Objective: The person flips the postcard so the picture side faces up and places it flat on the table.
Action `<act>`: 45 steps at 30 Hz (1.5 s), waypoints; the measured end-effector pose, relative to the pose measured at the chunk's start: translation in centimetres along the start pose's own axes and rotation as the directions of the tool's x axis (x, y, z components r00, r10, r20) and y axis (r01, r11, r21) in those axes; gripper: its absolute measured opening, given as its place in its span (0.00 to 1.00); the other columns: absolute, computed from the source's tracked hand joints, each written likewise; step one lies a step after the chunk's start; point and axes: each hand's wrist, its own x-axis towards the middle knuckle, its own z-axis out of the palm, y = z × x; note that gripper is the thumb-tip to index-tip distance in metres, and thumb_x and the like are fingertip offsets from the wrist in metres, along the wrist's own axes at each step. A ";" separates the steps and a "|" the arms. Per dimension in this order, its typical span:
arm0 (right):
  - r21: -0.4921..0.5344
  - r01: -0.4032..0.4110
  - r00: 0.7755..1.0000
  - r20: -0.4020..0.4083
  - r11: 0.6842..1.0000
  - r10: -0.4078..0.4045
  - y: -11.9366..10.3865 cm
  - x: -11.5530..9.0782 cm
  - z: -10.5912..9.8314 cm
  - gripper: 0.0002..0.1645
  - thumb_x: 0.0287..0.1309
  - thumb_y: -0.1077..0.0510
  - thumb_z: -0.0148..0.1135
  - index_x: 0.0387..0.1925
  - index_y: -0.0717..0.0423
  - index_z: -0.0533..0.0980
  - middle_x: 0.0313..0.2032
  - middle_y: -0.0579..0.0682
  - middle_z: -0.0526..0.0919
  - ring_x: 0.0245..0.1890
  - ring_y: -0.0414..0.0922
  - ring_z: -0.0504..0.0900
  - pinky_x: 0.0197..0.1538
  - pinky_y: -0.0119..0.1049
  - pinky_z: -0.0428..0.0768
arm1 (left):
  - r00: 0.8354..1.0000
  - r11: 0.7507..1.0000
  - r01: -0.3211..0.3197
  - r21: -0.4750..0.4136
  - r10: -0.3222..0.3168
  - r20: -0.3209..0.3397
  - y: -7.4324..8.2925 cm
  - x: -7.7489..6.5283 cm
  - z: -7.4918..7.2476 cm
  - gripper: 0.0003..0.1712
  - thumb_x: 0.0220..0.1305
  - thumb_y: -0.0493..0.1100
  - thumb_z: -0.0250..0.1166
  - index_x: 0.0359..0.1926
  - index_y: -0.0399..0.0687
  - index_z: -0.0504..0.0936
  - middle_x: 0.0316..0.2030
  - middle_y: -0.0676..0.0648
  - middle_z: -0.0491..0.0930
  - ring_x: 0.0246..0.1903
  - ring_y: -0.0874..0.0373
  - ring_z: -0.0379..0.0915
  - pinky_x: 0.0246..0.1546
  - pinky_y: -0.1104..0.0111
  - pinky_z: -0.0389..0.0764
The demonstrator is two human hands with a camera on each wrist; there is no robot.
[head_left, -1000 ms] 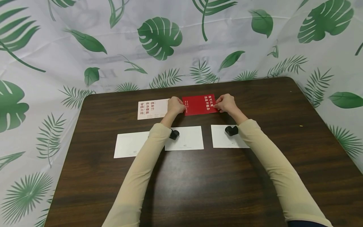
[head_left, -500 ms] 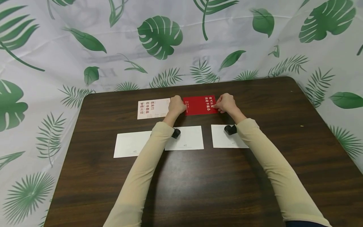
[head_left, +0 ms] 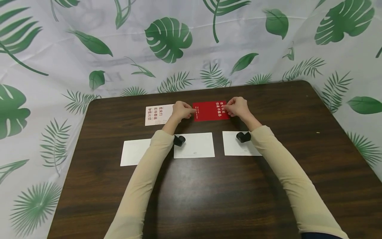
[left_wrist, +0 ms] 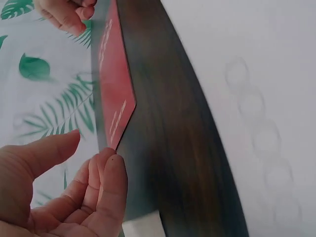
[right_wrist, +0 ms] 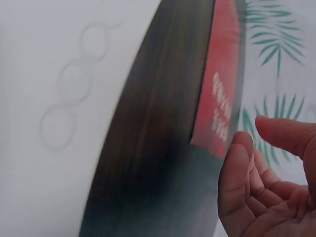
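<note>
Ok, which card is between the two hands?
The red card, in the far row. It's the only red one: the other far card is pale, and the three nearer cards are white.

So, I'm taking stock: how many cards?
5. Far row: pale card left, red card right. Near row: left white card, middle white card, right white card. Others may be hidden.

Passage: over tabletop between sleeves | Obstacles: hands flanking red card; curtain behind

The rear-right card lies on the table, right of the rear-left card; three front cards lie before them. A curtain hangs behind.
</note>
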 end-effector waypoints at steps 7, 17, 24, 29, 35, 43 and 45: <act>0.102 0.022 0.996 0.079 0.995 -0.030 -1.5 -0.6 1.0 0.16 0.59 0.56 0.62 0.40 0.66 0.75 0.29 0.58 0.82 0.21 0.41 0.80 0.28 0.34 0.81 | 1.000 0.996 -0.016 -0.086 0.015 -0.009 -0.8 -1.1 -2.7 0.13 0.59 0.38 0.65 0.40 0.31 0.80 0.32 0.39 0.80 0.33 0.47 0.80 0.38 0.62 0.81; 0.154 0.059 0.989 0.128 0.986 -0.079 -3.8 -1.8 3.1 0.16 0.57 0.56 0.64 0.41 0.66 0.75 0.33 0.60 0.83 0.26 0.47 0.83 0.31 0.35 0.82 | 0.999 0.995 -0.006 -0.099 0.002 -0.034 -2.9 -2.4 -5.9 0.13 0.61 0.38 0.64 0.42 0.31 0.79 0.34 0.41 0.78 0.32 0.50 0.79 0.37 0.66 0.81; 0.175 0.065 0.979 0.181 0.982 -0.097 -5.3 -2.4 4.9 0.17 0.56 0.57 0.65 0.43 0.64 0.75 0.37 0.60 0.84 0.30 0.47 0.84 0.34 0.36 0.82 | 0.999 0.983 -0.026 -0.180 0.021 -0.030 -4.3 -3.6 -8.0 0.14 0.61 0.36 0.62 0.44 0.28 0.78 0.37 0.39 0.79 0.35 0.47 0.79 0.41 0.62 0.81; 0.202 0.100 0.960 0.238 0.974 -0.148 -6.3 -2.8 6.2 0.20 0.56 0.57 0.65 0.46 0.66 0.74 0.41 0.62 0.82 0.35 0.49 0.84 0.37 0.37 0.82 | 0.997 0.975 -0.016 -0.220 0.000 -0.071 -5.1 -4.4 -9.5 0.14 0.61 0.35 0.62 0.45 0.28 0.78 0.42 0.37 0.79 0.34 0.50 0.79 0.40 0.63 0.81; 0.221 0.109 0.942 0.288 0.969 -0.171 -7.3 -3.5 7.6 0.20 0.56 0.58 0.65 0.47 0.66 0.74 0.42 0.60 0.81 0.36 0.50 0.82 0.39 0.37 0.82 | 0.997 0.971 -0.001 -0.238 -0.018 -0.080 -6.0 -5.3 -10.8 0.15 0.62 0.36 0.62 0.46 0.28 0.77 0.40 0.39 0.78 0.33 0.54 0.79 0.40 0.66 0.81; 0.268 0.139 0.908 0.349 0.953 -0.230 -8.6 -4.5 10.0 0.18 0.55 0.60 0.65 0.45 0.67 0.74 0.38 0.59 0.81 0.39 0.55 0.81 0.40 0.40 0.82 | 0.994 0.979 0.004 -0.205 -0.027 -0.108 -8.1 -7.4 -13.0 0.17 0.62 0.38 0.62 0.47 0.28 0.76 0.38 0.41 0.78 0.29 0.61 0.77 0.36 0.71 0.80; 0.278 0.142 0.900 0.362 0.950 -0.241 -8.9 -4.9 10.6 0.18 0.55 0.60 0.65 0.45 0.67 0.74 0.37 0.59 0.81 0.39 0.56 0.81 0.41 0.40 0.82 | 0.993 0.979 0.014 -0.204 -0.039 -0.116 -8.7 -8.0 -13.6 0.16 0.63 0.38 0.61 0.47 0.28 0.76 0.38 0.41 0.78 0.29 0.61 0.77 0.36 0.72 0.80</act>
